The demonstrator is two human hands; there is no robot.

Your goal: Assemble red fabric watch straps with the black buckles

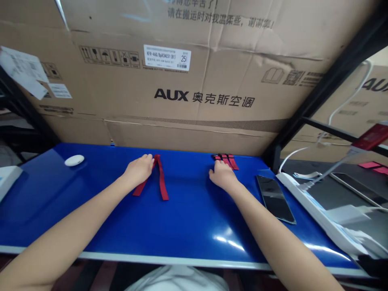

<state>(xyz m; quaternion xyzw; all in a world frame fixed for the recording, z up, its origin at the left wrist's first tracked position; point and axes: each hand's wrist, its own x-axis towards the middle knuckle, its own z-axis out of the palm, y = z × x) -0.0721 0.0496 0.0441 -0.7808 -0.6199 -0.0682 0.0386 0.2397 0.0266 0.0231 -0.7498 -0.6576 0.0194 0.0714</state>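
My left hand (140,169) is closed at the top of a red fabric strap (163,182), near the back of the blue table. The strap is folded at the top, and its two ends spread toward me on the tabletop. Farther right, my right hand (223,174) reaches to a small bunch of red straps with black bands or buckles (232,161). Its thumb stands apart from the fingers, whose tips are at the near edge of the bunch. My hand hides part of these straps.
The blue table (169,230) backs onto a large cardboard box (127,97). A white oval object (74,160) lies at left. On the right are a black phone (275,199), a white power strip (315,214) with cables, and a black metal post (315,97).
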